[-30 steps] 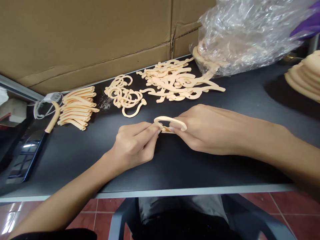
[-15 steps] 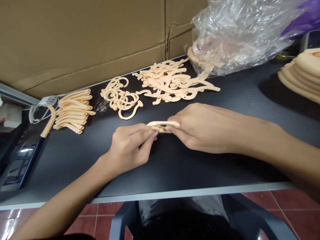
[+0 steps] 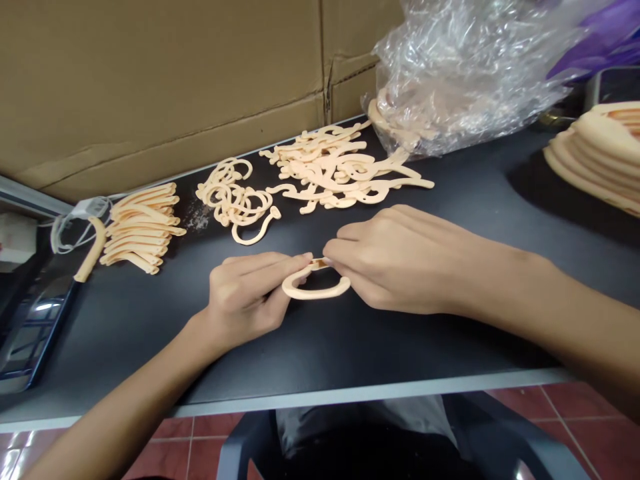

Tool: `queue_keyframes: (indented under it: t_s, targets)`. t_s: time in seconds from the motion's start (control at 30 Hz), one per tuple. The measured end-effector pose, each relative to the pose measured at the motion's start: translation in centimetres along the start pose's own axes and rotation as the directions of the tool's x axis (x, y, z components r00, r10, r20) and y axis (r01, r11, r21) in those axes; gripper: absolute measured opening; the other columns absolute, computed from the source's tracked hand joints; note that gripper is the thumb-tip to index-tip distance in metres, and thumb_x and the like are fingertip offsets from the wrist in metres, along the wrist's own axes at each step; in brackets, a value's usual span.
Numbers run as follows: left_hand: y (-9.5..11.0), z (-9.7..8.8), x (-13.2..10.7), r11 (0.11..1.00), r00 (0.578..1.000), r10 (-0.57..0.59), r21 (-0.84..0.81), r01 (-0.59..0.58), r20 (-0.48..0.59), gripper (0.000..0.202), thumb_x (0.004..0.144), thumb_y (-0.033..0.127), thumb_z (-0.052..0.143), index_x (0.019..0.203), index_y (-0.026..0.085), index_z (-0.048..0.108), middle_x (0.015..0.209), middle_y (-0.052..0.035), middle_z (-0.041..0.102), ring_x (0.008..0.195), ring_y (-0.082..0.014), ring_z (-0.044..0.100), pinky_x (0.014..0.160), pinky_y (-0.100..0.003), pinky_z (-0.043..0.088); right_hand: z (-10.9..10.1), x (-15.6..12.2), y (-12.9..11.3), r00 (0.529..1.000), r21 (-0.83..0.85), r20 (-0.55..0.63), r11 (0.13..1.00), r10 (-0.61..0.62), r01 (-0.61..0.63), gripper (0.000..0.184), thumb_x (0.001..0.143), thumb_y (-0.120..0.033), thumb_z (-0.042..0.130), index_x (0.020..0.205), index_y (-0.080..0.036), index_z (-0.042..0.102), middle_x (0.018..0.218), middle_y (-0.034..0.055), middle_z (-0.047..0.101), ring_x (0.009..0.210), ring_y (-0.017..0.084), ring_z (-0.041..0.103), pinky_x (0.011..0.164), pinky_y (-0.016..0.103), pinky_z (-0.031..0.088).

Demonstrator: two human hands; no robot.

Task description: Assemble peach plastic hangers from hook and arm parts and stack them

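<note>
A curved peach plastic piece (image 3: pixel 315 291) lies between both my hands over the black table (image 3: pixel 400 347). My left hand (image 3: pixel 247 293) pinches its left end with fingers closed. My right hand (image 3: pixel 395 263) grips its right end and a small part at its top. Its loop hangs toward me, just above the tabletop.
Behind my hands lie a pile of peach curved parts (image 3: pixel 340 170), a cluster of thin hooks (image 3: pixel 235 200) and a neat stack of strips (image 3: pixel 143 227). A clear plastic bag (image 3: pixel 460 67) and cardboard boxes (image 3: pixel 165 80) stand at the back. Stacked peach pieces (image 3: pixel 600 153) sit far right, a phone (image 3: pixel 30 327) far left.
The peach piece has turned over in my fingers: its loop arched upward before and now hangs toward me. Both hands have stayed in nearly the same spot.
</note>
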State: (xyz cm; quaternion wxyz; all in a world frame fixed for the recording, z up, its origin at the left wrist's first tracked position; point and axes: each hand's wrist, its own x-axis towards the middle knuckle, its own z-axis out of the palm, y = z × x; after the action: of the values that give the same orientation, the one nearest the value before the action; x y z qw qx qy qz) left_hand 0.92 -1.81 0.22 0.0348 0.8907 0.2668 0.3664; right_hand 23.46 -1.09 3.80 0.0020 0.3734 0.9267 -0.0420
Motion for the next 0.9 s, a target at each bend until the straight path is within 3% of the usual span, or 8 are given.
queue_keyframes:
  t_s: [0.13,0.43,0.9]
  targets:
    - [0.1,-0.4,0.0,0.999,0.999,-0.024,0.03,0.023,0.036,0.02,0.086,0.005,0.066,0.1,0.017,0.074,0.089,-0.0058,0.081,0.072,-0.0151,0.077,0.063,-0.021,0.061,0.3,0.0,-0.3,0.999,-0.065,-0.053,0.998,-0.01,0.006,0.027,0.091,-0.015,0.041,0.082,-0.014,0.067,0.07,0.0074,0.063,0.049,0.013,0.035,0.056,0.033,0.012]
    - [0.1,-0.5,0.0,0.991,0.997,0.059,0.12,-0.064,0.044,0.02,0.086,0.004,0.065,0.104,0.013,0.068,0.079,-0.0036,0.077,0.063,-0.0117,0.071,0.057,-0.02,0.054,0.5,0.1,-0.2,0.997,-0.165,-0.067,0.986,-0.04,0.029,0.026,0.091,-0.014,0.041,0.081,-0.015,0.065,0.068,0.0071,0.06,0.049,0.014,0.037,0.055,0.032,0.012]
    - [-0.9,-0.3,0.2,0.988,0.998,0.063,0.137,-0.066,0.023,0.015,0.09,0.008,0.061,0.099,0.018,0.068,0.081,-0.0011,0.075,0.067,-0.0109,0.07,0.062,-0.019,0.054,0.9,0.1,0.1,0.983,-0.058,-0.174,0.997,-0.054,0.045,0.026,0.096,-0.023,0.043,0.086,-0.017,0.066,0.073,0.0061,0.065,0.051,0.013,0.037,0.057,0.032,0.012]
